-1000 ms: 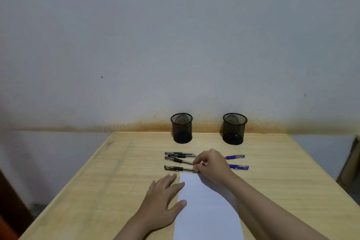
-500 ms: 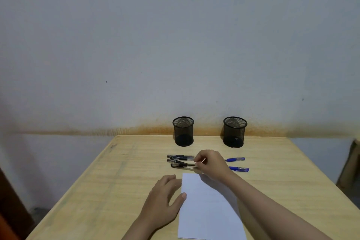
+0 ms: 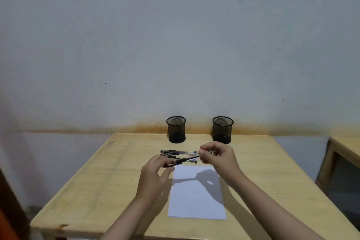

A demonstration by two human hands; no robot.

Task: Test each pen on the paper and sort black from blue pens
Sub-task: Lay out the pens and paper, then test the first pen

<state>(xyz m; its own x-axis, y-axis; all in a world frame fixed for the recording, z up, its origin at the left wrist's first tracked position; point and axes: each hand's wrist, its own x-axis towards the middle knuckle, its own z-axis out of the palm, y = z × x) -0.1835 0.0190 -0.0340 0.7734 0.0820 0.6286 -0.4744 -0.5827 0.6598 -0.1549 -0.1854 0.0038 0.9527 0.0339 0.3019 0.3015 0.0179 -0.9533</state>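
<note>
A dark pen (image 3: 185, 160) hangs above the table, held at both ends. My right hand (image 3: 218, 157) pinches its far end and my left hand (image 3: 155, 173) grips its cap end. Below lies a white sheet of paper (image 3: 194, 197), blank. Behind the held pen two more pens (image 3: 177, 152) lie side by side on the wooden table (image 3: 97, 181), partly hidden by my right hand. Two black mesh cups stand at the back, the left cup (image 3: 176, 129) and the right cup (image 3: 222, 130).
The table's left edge (image 3: 78, 173) and front edge are near. A second wooden table (image 3: 344, 150) stands at the right. A stained wall rises just behind the cups.
My right hand has lifted one pen off the table. My left hand left the paper and came up to take the pen's other end.
</note>
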